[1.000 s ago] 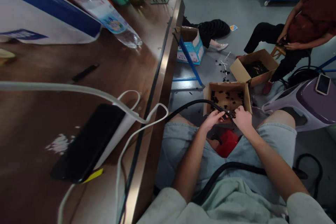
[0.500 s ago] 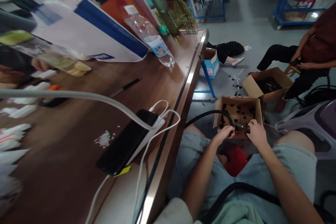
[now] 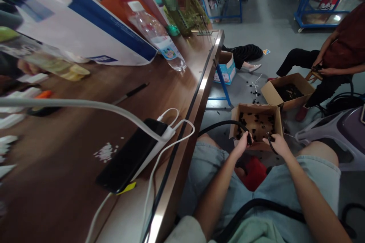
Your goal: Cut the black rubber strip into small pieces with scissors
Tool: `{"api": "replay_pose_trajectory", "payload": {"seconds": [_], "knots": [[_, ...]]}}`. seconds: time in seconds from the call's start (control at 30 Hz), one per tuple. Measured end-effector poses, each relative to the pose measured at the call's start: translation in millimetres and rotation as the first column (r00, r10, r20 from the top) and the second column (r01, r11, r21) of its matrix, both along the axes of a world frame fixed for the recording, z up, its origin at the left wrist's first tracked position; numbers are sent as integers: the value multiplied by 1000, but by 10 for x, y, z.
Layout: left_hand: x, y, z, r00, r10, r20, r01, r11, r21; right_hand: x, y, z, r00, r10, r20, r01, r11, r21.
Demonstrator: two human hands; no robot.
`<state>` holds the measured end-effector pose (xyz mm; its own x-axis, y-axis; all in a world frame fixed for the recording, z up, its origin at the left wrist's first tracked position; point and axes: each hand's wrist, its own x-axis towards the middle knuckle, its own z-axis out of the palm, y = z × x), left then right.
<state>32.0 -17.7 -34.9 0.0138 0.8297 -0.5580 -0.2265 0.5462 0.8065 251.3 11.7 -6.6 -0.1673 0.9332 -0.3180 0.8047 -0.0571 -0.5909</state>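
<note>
My left hand [image 3: 242,145] is closed around a thick black cable [image 3: 219,123] close to its end. The cable arches in from the tabletop side on the left. In my right hand [image 3: 280,145] I grip a pair of cutting pliers [image 3: 270,138], whose metal jaws point up and left, apart from the cable. Both hands are above my lap, at the near edge of an open cardboard box [image 3: 281,125]. Small black pieces [image 3: 251,117] lie scattered inside this box. Another stretch of black cable [image 3: 256,202] crosses my lap.
On the wooden table [image 3: 137,110] at left are a phone [image 3: 132,155] with white cables, a water bottle [image 3: 159,38] and white bits [image 3: 106,152]. A co-worker [image 3: 346,41] sits at right behind a second cardboard box [image 3: 296,102]. A grey-purple plastic chair [image 3: 333,136] stands beside my right knee.
The pliers have come away from the cable end, and my hands have moved slightly apart. The whole view has shifted a little.
</note>
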Motion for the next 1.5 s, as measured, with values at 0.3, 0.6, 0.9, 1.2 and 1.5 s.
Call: {"api": "replay_pose_trajectory", "payload": {"seconds": [0.3, 0.6, 0.9, 1.2, 1.5], "knots": [[30, -105, 26, 983, -116, -145, 152, 950, 274, -441, -253, -30, 751, -371, -546, 30, 845, -534], [32, -94, -13, 966, -52, -253, 126, 950, 285, -460, -234, -59, 718, -399, -569, 95, 867, -489], [4, -86, -183, 917, -194, -349, 300, 912, 281, -422, -121, -16, 679, -456, -575, 230, 876, -423], [-20, -126, 95, 739, -87, -668, 453, 798, 397, -315, -84, -70, 719, -418, -555, 287, 906, -310], [-3, -156, 203, 372, -196, -907, 745, 646, 166, -312, -103, 54, 670, -449, -591, 223, 881, -417]]}}
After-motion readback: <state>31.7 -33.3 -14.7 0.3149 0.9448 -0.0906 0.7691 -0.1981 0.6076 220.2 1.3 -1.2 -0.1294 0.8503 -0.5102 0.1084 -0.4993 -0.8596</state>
